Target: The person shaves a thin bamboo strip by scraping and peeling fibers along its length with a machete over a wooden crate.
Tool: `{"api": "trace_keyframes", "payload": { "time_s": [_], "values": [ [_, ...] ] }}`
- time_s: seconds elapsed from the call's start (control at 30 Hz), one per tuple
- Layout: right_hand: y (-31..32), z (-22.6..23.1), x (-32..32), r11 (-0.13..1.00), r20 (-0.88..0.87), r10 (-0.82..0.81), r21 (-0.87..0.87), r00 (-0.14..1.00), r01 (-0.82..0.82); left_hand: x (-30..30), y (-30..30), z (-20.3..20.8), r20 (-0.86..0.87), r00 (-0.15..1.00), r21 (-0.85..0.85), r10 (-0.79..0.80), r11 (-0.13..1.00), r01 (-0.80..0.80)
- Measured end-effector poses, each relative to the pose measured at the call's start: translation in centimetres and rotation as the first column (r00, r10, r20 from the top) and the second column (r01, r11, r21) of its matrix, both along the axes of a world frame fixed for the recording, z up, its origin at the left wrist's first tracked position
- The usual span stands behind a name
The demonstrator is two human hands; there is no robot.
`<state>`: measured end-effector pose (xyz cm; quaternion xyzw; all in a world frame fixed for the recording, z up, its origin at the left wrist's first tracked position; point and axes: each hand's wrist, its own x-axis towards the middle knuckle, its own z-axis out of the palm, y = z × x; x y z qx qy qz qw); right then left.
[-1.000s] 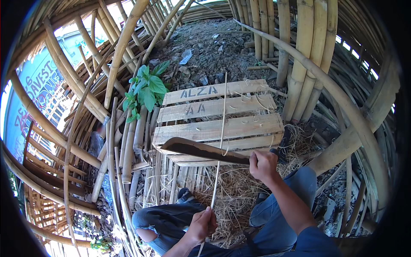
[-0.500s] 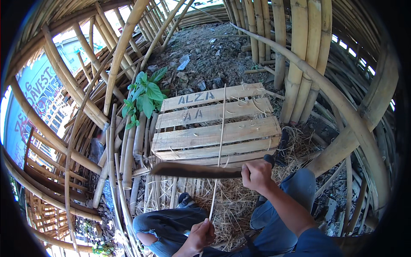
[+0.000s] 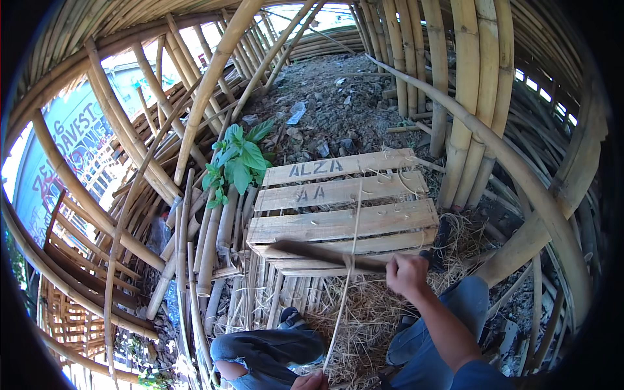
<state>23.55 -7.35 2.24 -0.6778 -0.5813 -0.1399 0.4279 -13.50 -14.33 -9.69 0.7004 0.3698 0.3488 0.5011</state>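
My right hand (image 3: 407,274) is closed round the handle of a machete, whose long dark blade (image 3: 305,251) points left above the near edge of a slatted wooden crate (image 3: 343,218). A thin pale bamboo strip (image 3: 342,302) runs from the crate's top toward me and meets the blade partway along. Where they meet, a small light patch shows; whether it is a shaving or the strip itself I cannot tell. At the bottom edge, my left hand (image 3: 311,381) grips the strip's near end, mostly cut off by the frame.
Curled shavings lie on the crate, and a thick pile of shavings (image 3: 361,331) covers the ground between my legs. A leafy plant (image 3: 240,159) grows beyond the crate's left. Bamboo poles (image 3: 468,97) stand at the right; a long bent pole (image 3: 513,162) arches past them. Rubble covers the ground behind.
My left hand has moved down toward me with the strip. The machete has tilted, its tip now higher than its handle end. The whole view has shifted, so the crate appears further right and lower.
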Motion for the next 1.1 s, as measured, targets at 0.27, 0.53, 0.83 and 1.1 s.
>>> {"api": "trace_keyframes", "payload": {
  "time_s": [0.27, 0.53, 0.83, 1.1],
  "values": [
    [-0.7, -0.5, -0.1, 0.984, -0.142, -0.171, -0.082, 0.975, 0.161, 1.1, 0.8, 11.2, -0.121, 0.977, -0.82, -0.174, 0.572, 0.0],
    [0.7, -2.1, 2.7, 0.932, -0.215, -0.362, -0.117, 0.907, 0.344, -0.1, 0.0, 10.4, -0.273, 0.929, -0.389, -0.25, 0.912, 0.131],
    [0.8, -1.5, 3.6, 0.911, -0.176, -0.41, -0.13, 0.895, 0.392, 0.4, -1.4, 14.4, -0.263, 0.955, -0.825, -0.136, 0.545, -0.149],
    [0.1, -1.3, 2.8, 0.933, -0.163, -0.358, -0.101, 0.919, 0.345, -2.9, -1.5, 10.5, -0.274, 0.93, -0.83, -0.244, 0.549, -0.1]
  ]
}}
